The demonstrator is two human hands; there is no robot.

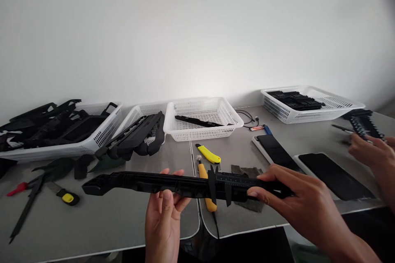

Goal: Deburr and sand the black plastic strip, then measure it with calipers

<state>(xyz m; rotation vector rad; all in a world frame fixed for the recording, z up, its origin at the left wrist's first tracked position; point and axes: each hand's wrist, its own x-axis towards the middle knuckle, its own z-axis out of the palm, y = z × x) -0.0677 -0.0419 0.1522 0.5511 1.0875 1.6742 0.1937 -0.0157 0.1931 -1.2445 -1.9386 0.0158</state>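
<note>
- A long black ribbed plastic bar (148, 183) lies level above the grey table (101, 230), at 6 o'clock in the view.
- The left hand (163, 218) grasps the bar from below, fingers curled around it.
- The right hand (296, 199) pinches a black caliper (234, 185) clamped across the bar at 4 o'clock.
- Under the bar lies a yellow-handled knife (206, 181).
- White mesh baskets (202, 119) line the plain white wall (185, 28) at 12 o'clock.
- At 3 o'clock, a co-worker's hand (370, 154) rests near two black slabs (333, 174).

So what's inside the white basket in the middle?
The middle basket holds one long black strip, lying flat on the bottom. The rest of the bottom looks bare, but the near wall hides the front edge.
</note>
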